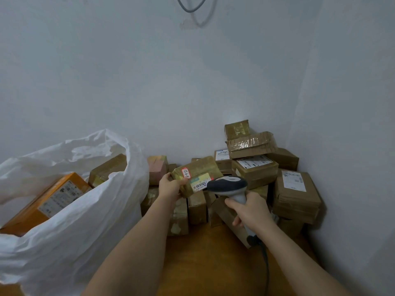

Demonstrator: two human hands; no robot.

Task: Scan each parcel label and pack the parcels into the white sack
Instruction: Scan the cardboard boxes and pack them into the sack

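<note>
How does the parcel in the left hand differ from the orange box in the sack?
The held parcel is dull brown and tape-wrapped; the orange box is bright orange. The held parcel is up in the left hand, facing the scanner that the right hand grips; the orange box lies tilted inside the white sack. The held parcel carries a red-bordered handwritten sticker; the orange box shows none. Both bear a printed label.

Pale walls (149,82), brown wooden floor (203,263)
</note>
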